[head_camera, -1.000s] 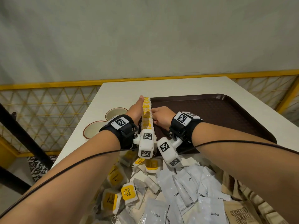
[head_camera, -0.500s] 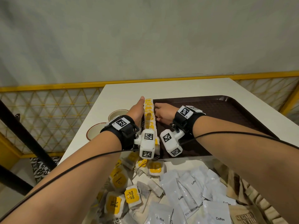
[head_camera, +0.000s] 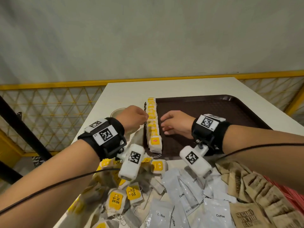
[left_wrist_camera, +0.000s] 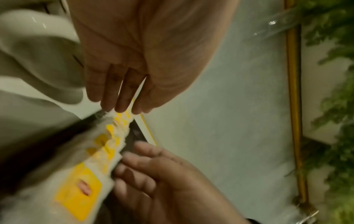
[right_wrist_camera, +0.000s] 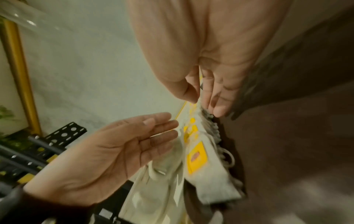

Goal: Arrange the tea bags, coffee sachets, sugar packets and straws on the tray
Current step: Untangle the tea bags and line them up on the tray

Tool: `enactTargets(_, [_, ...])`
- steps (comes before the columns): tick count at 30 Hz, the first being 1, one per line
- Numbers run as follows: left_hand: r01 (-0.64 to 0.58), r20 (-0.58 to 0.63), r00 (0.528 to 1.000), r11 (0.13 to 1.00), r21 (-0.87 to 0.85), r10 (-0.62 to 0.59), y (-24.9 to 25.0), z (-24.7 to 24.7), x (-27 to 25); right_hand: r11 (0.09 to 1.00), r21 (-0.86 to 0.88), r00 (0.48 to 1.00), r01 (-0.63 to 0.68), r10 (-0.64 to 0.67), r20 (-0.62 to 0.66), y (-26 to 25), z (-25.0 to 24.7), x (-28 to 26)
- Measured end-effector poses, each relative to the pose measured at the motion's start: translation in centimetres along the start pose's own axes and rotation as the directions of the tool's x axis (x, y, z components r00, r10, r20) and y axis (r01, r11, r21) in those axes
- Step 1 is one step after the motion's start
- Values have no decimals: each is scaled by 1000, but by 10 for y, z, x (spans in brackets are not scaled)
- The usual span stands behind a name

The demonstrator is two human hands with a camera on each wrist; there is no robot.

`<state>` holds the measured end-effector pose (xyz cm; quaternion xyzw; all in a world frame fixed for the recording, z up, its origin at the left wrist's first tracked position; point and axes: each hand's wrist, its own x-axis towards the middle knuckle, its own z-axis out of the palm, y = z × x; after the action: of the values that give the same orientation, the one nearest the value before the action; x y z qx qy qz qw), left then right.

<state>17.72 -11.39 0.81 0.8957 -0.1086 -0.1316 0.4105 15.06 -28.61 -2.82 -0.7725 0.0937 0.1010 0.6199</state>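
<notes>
Now, tea bag row (head_camera: 153, 127) between your left hand (head_camera: 133, 118) and right hand (head_camera: 176, 124), both slack-fingered, holding nothing: light, soft; press flanks gently.

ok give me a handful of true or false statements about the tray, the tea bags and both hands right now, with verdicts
1. The tea bags stand in a row along the left edge of the brown tray. True.
2. The left hand and right hand sit on opposite sides of that row. True.
3. The coffee sachets are already lined up on the tray. False: they lie in a loose pile on the table, nearer the person than the tray.
4. The right hand is clenched round a sugar packet. False: its fingers are straight and hold nothing.
5. The right part of the tray is filled with straws. False: its brown surface shows bare.
</notes>
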Motion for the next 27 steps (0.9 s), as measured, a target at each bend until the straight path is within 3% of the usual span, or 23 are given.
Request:
enactTargets(6, [24,91,995,966,257,-49,-6,2,-13,995,-95,995,-43,52,91,9,1,-24])
enactTargets(27, [66,71,993,957,281,-89,-6,12,-12,996,-86,999,-19,23,37,11,15,-32])
